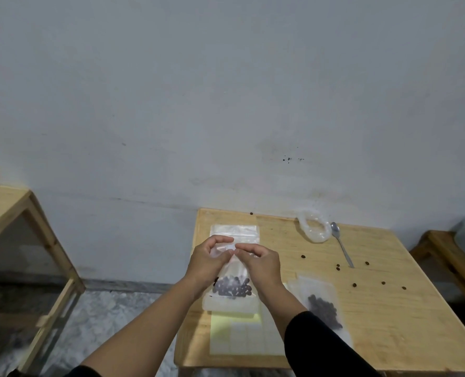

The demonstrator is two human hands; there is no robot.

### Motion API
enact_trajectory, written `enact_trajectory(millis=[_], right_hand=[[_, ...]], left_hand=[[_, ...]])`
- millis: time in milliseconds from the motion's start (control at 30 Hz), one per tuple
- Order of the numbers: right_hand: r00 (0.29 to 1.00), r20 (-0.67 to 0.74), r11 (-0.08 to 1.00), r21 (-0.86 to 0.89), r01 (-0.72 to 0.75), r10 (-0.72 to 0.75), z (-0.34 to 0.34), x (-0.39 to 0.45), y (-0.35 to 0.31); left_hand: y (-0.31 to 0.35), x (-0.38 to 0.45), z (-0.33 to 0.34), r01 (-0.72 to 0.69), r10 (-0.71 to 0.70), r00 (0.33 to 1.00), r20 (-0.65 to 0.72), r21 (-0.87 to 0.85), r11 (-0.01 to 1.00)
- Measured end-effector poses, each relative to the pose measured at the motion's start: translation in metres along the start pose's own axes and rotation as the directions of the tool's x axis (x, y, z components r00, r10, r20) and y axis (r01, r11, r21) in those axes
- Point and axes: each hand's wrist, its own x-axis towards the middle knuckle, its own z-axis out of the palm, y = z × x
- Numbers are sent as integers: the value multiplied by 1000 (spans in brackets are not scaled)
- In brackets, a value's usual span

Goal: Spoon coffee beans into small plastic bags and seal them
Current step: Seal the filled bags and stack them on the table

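A small clear plastic bag with dark coffee beans in its bottom hangs above the wooden table. My left hand and my right hand both pinch its top edge, fingertips nearly meeting at the middle. A metal spoon lies on the table at the back right, beside a crumpled clear bag. Another filled bag lies flat at the right of my right forearm.
Empty clear bags lie on the table behind my hands, and a pale yellow sheet lies near the front edge. Several loose beans are scattered on the right half. Wooden furniture stands at the left and the far right.
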Motion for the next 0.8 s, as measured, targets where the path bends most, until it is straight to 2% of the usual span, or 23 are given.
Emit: enact_trajectory(millis=[200,400,633,800], right_hand=[[999,-44,998,-57,15,-18,-4,10,5],[1000,4,996,-87,25,-25,-8,36,16],[992,126,995,-99,-3,16,-17,84,34],[992,71,975,-207,-83,99,-22,129,55]], left_hand=[[-8,7,13,26,-25,998,-54,10,1000],[-12,30,25,66,-62,990,-126,28,997],[-22,83,37,152,-128,936,-328,48,987],[-37,123,47,215,-162,947,-277,170,962]])
